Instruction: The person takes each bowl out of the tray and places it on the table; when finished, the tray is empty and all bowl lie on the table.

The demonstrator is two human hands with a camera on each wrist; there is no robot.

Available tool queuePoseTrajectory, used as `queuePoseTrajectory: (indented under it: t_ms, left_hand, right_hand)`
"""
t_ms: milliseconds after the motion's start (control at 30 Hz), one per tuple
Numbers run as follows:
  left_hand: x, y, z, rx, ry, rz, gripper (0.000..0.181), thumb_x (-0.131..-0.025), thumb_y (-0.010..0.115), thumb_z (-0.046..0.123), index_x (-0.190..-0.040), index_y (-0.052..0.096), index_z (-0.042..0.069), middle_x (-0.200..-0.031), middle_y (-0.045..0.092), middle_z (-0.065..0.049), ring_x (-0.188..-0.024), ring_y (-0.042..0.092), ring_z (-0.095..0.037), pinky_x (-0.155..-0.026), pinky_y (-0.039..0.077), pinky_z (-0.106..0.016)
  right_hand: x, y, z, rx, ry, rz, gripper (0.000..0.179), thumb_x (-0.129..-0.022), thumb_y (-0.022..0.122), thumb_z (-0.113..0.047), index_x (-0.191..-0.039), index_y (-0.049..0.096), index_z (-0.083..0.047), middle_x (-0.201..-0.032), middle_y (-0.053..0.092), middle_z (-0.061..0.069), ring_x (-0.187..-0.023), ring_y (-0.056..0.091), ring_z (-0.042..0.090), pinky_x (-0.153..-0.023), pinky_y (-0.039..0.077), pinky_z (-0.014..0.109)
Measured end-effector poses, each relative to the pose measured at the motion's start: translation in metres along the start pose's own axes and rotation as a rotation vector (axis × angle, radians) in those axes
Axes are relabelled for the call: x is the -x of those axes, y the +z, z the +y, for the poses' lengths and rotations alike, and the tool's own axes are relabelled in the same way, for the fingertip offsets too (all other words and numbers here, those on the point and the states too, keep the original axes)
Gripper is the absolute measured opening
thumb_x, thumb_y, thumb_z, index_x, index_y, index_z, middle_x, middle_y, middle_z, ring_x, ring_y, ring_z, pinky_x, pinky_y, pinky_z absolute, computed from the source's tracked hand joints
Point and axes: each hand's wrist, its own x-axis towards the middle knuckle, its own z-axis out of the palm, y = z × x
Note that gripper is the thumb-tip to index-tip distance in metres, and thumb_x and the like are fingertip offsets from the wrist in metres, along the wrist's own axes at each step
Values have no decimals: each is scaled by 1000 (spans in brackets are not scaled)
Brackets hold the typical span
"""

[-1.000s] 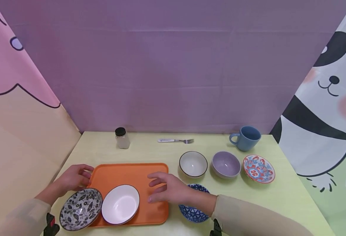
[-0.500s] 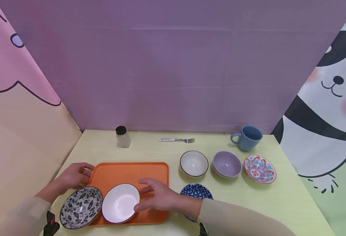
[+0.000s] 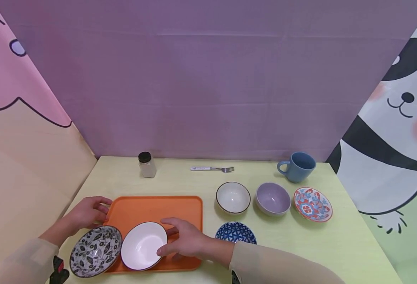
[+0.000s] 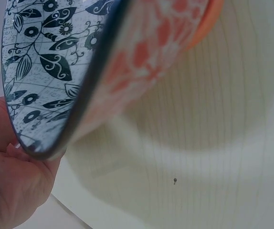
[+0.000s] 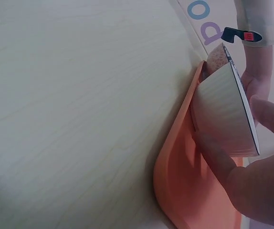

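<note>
The right hand (image 3: pixel 185 238) is at the right side of a white bowl (image 3: pixel 141 248) with a dark rim, its thumb over the rim and other fingers along the outside. In the right wrist view, one finger (image 5: pixel 216 152) lies against the outer wall of this bowl. The bowl stands on the orange tray (image 3: pixel 183 205). To its left, a black-and-white floral bowl (image 3: pixel 95 252) tilts over the tray's left edge; its outside shows red patterning in the left wrist view. Just behind that bowl, the left hand (image 3: pixel 87 213) has loosely bent fingers by the tray's left edge.
Right of the tray is a blue patterned bowl (image 3: pixel 236 232), partly hidden by the right arm. Beyond it stand a white bowl (image 3: pixel 233 197), a purple bowl (image 3: pixel 273 198) and a red-blue patterned bowl (image 3: pixel 313 204). A jar (image 3: pixel 147 165), fork (image 3: pixel 212 169) and blue mug (image 3: pixel 299 167) line the back.
The right hand has moved left from over the tray's right part to the white bowl, its thumb now over the rim. The left hand and the bowls have stayed in place.
</note>
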Motion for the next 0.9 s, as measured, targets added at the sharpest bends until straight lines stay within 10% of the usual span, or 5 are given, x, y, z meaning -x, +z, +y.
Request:
queuePoseTrajectory:
  t_ms: [900]
  left_hand:
    - [1, 1, 1, 3, -6, -4, 53, -92, 63, -3, -140, 43, -12, -108, 63, -18, -86, 67, -23, -75, 63, -44]
  right_hand:
    - [-10, 7, 8, -224, 73, 71, 45, -85, 71, 5, -126, 70, -14, -97, 74, 8, -73, 73, 22, -53, 61, 46]
